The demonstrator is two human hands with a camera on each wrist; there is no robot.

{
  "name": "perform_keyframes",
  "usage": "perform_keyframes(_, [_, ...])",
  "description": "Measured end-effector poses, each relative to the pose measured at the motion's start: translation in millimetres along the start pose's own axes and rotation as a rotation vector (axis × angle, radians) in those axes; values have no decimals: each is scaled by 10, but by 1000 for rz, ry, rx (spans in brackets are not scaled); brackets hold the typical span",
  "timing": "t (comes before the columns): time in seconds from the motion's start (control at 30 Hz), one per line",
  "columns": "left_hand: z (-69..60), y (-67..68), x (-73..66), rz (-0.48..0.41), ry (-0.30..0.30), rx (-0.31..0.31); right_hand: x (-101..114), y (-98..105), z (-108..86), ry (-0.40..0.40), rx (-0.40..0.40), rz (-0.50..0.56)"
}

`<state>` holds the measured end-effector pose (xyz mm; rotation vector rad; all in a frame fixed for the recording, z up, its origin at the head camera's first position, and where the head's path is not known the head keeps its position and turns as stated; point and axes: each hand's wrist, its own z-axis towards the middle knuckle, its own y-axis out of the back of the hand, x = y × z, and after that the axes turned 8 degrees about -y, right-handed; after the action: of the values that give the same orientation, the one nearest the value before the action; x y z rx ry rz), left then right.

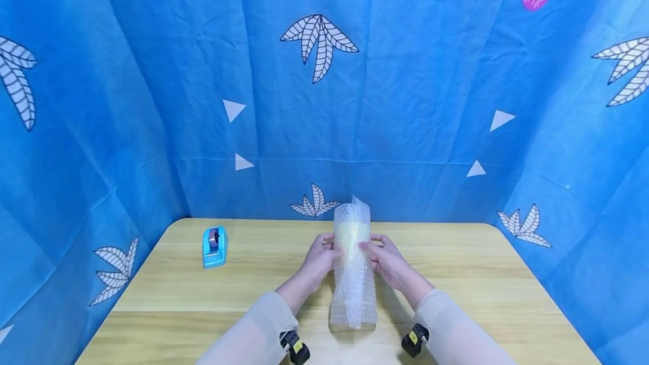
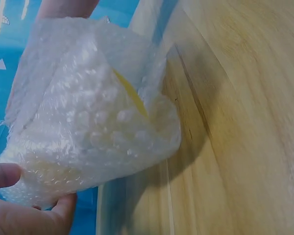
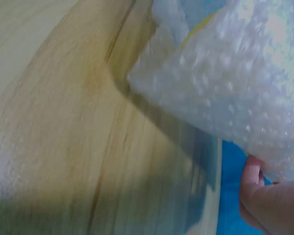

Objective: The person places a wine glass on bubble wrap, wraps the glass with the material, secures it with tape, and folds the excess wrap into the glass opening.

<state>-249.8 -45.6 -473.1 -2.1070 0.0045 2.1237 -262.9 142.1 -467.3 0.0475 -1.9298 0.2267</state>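
Observation:
A bundle of clear bubble wrap (image 1: 353,275), rolled into a long cylinder, is held over the wooden table in the head view. Something pale yellow shows through its upper half; the wrap hides its kind. My left hand (image 1: 320,258) grips the roll's left side, thumb in front and fingers behind. On the opposite side my right hand (image 1: 389,261) holds it in the same manner. In the left wrist view the loose end of the bubble wrap (image 2: 88,107) gapes, and a yellow edge (image 2: 131,93) shows inside. The right wrist view shows the wrap (image 3: 225,83) above the tabletop.
A blue tape dispenser (image 1: 215,248) with a small roll of tape stands at the table's back left. The wooden table (image 1: 456,275) ends at a blue patterned curtain (image 1: 421,100), which surrounds the back and both sides.

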Motion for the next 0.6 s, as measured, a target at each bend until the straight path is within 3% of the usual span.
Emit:
perform_keyframes(0.33, [6,-48,-80,-10,-113,-38,101,-106,-54,98,-93,-27])
perform_keyframes(0.6, [1,-59,-116,-29,-206,-50,146,-167,-102,177,-76,16])
